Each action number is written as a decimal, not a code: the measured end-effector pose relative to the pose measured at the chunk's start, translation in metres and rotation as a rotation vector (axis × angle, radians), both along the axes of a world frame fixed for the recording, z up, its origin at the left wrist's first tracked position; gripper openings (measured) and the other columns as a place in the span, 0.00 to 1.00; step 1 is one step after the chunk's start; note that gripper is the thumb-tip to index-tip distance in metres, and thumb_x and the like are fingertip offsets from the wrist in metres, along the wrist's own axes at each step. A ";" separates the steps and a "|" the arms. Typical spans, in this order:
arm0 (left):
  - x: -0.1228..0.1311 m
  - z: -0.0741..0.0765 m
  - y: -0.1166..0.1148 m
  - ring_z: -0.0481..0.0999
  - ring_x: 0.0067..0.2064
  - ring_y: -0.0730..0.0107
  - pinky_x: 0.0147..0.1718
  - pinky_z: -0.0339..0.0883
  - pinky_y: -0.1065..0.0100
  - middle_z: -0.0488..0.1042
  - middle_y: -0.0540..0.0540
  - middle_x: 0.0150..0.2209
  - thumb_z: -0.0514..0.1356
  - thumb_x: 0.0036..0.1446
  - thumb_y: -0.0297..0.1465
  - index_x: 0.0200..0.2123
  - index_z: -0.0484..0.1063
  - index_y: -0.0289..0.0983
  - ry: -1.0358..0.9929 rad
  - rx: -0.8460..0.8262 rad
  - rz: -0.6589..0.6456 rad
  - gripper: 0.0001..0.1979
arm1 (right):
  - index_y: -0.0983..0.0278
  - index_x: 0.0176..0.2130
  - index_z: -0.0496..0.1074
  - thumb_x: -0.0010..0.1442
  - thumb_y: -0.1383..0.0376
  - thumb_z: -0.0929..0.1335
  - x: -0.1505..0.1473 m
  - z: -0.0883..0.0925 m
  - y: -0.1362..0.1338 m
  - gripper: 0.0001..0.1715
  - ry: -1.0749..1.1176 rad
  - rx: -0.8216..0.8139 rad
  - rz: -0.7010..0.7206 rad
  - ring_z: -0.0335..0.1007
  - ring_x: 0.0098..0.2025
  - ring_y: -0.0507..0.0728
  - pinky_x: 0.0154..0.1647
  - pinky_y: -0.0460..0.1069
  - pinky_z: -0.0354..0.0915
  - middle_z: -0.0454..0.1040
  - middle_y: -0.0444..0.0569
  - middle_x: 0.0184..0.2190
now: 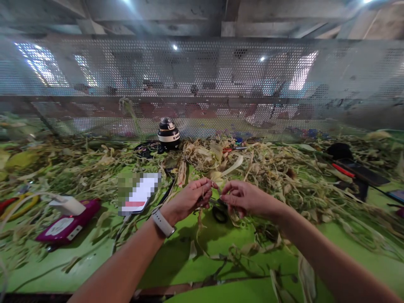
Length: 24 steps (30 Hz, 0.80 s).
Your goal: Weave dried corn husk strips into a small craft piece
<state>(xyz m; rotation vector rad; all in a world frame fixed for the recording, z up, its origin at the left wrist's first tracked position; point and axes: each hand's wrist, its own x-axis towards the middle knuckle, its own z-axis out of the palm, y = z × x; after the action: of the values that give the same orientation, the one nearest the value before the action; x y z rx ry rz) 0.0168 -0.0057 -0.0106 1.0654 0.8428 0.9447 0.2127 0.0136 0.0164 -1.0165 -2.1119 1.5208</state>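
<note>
In our left grip (191, 198), thumb and forefinger are pinched together on a thin pale strand (216, 185). It sits in the narrow gap between our two hands, just above the green table (186, 256). Our right grip (244, 197) is close beside it with the fingers curled in; we cannot tell whether it has hold of the strand's other end. Just below, between the hands, we see a dark loop (220, 213).

Our left wrist wears a watch (163, 222) with a pale strap. Beyond that wrist lies a phone (139, 197) with its screen lit and partly blurred, and farther left a magenta power strip (67, 223) with a white charger (67, 205) plugged in. A yellow handle (21, 207) shows at the far left.

Dried leaves and stems (268, 164) are heaped ahead of our hands and strewn widely to both sides. Behind the phone a black bottle (168, 138) with a white band stands upright. On our right lies a dark flat device (362, 171), with a red handle (343, 170) by it. A perforated metal screen (205, 75) runs across the back.
</note>
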 end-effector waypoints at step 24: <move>0.005 0.052 -0.037 0.54 0.19 0.79 0.20 0.51 0.72 0.56 0.54 0.19 0.55 0.55 0.41 0.34 0.72 0.35 0.280 0.032 -0.605 0.14 | 0.65 0.28 0.73 0.53 0.58 0.70 0.035 0.022 0.022 0.12 0.155 0.383 -0.031 0.66 0.29 0.50 0.33 0.45 0.62 0.72 0.44 0.26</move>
<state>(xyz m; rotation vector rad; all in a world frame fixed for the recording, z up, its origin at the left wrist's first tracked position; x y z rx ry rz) 0.0221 -0.0422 0.0418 1.3944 0.6668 0.3045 0.2480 0.0357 0.0385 -0.7633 -2.1522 1.0814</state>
